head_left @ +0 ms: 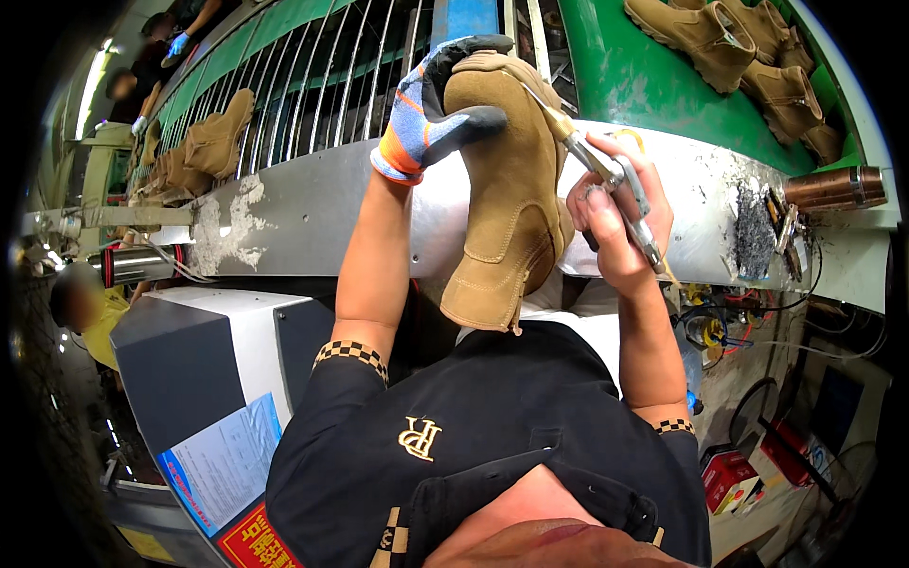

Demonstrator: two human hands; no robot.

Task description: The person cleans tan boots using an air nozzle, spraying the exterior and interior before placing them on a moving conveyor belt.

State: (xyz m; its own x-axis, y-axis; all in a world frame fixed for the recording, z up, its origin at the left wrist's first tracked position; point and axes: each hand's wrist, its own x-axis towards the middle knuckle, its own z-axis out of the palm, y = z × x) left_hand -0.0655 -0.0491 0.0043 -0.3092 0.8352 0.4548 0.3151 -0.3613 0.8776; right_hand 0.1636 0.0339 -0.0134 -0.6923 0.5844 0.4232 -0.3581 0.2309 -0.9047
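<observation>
A shoe factory line is seen from above, with a metal ledge (284, 213) running across the view and a rack of thin rails (322, 76) behind it. At the far left, other workers are partly visible, and a few tan boots (213, 142) are standing on the rails. Lower on the left, a grey and white machine (218, 350) with a blue paper sheet (227, 459) on it is placed beside the person.

In the middle, a tan suede boot (507, 189) is held up in the air in front of the ledge, with its sole turned upward. It is gripped by the left hand (431, 109), which is covered by a grey, blue and orange glove; the fingers are closed tightly around the sole end. The bare right hand (615, 222) is closed around a metal tool (606, 180), and the tip of the tool is laid against the edge of the sole.

The work on this boot seems to be in the middle: the tool is applied at one point only, and how much of the edge is already treated cannot be told. At the right, more tan boots (748, 47) are lying on a green belt (644, 76), and dark dust (755, 237) is collected on the ledge.
</observation>
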